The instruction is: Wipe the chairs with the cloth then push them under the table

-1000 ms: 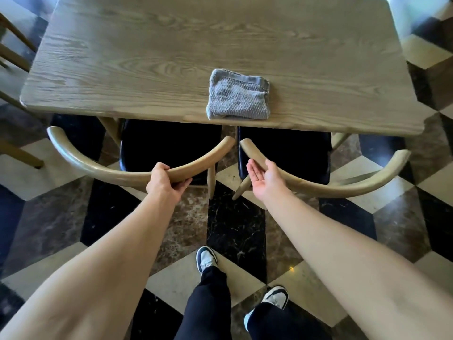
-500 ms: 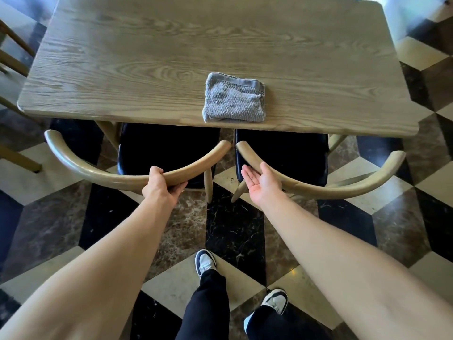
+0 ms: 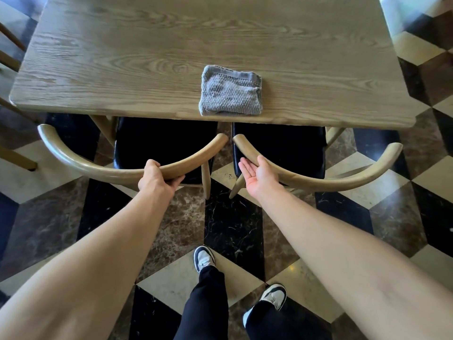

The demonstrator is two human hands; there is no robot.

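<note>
Two wooden chairs with curved backrests and black seats stand side by side, their seats partly under the wooden table point(image 3: 98, 69). My left hand point(image 3: 157, 177) grips the backrest rail of the left chair point(image 3: 81, 165). My right hand point(image 3: 257, 174) lies flat, palm up, fingers straight, against the backrest rail of the right chair point(image 3: 343, 180). A folded grey cloth point(image 3: 230, 92) rests on the table near its front edge, between the two chairs; neither hand touches it.
Another wooden chair point(image 3: 9, 57) stands at the left end of the table. The floor point(image 3: 232, 222) is chequered marble in black, brown and cream. My two feet in black-and-white shoes point(image 3: 203, 258) stand behind the chairs.
Both chairs have slid a little further under the table, their backrests nearer its front edge. The hands keep their places on the rails.
</note>
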